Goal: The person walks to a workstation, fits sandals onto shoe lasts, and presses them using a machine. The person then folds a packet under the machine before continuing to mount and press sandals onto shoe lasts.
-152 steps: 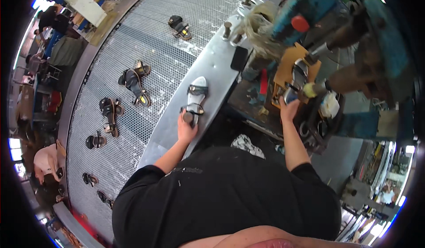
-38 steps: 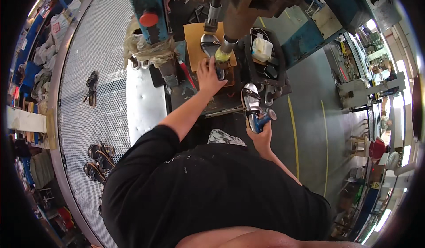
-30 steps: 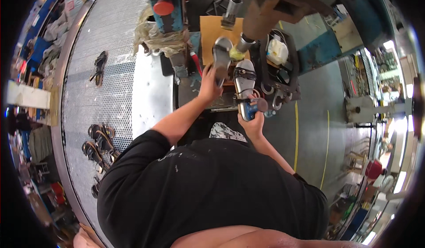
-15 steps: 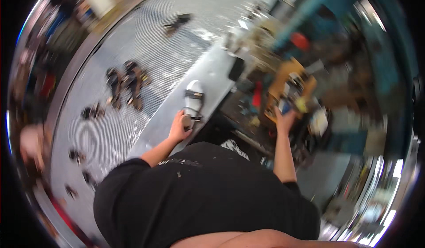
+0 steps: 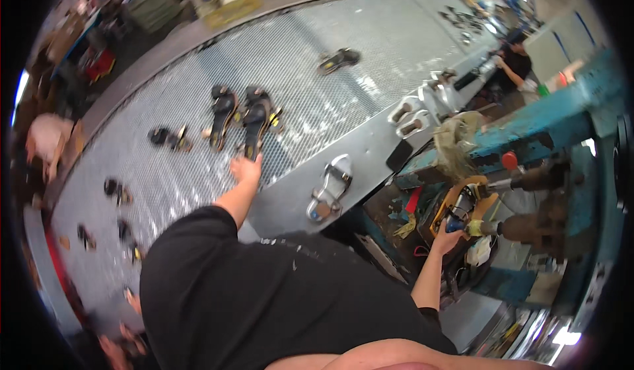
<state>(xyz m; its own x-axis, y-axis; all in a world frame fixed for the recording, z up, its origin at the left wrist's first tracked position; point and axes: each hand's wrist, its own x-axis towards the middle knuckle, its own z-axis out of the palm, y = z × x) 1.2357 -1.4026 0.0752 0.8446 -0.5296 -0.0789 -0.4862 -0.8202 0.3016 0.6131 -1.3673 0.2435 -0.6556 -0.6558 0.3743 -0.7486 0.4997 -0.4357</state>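
My left hand (image 5: 246, 168) reaches over the mesh conveyor, its fingers closed on the near end of a dark strapped sandal (image 5: 259, 115). Beside that sandal lies another dark sandal (image 5: 224, 115). My right hand (image 5: 450, 236) is at the blue machine, its fingers around the blue end of a strapped shoe (image 5: 456, 223). This shoe sits against a yellow-orange holder (image 5: 444, 206) under the machine's rods; my fingers partly hide it. Between my hands, a sandal with a pale footbed and dark straps (image 5: 335, 180) rests on the metal ledge (image 5: 284, 201).
More dark sandals, such as one farther along (image 5: 339, 60), lie on the mesh conveyor (image 5: 297, 46). Pale shoe-shaped pieces (image 5: 411, 119) stand on the ledge. The blue machine frame (image 5: 515, 132) rises at right. A co-worker (image 5: 515, 63) is at far right; others are at left.
My left hand has moved from the pale-footbed sandal on the ledge to a dark sandal on the conveyor. My right hand stays at the machine. The view has turned left.
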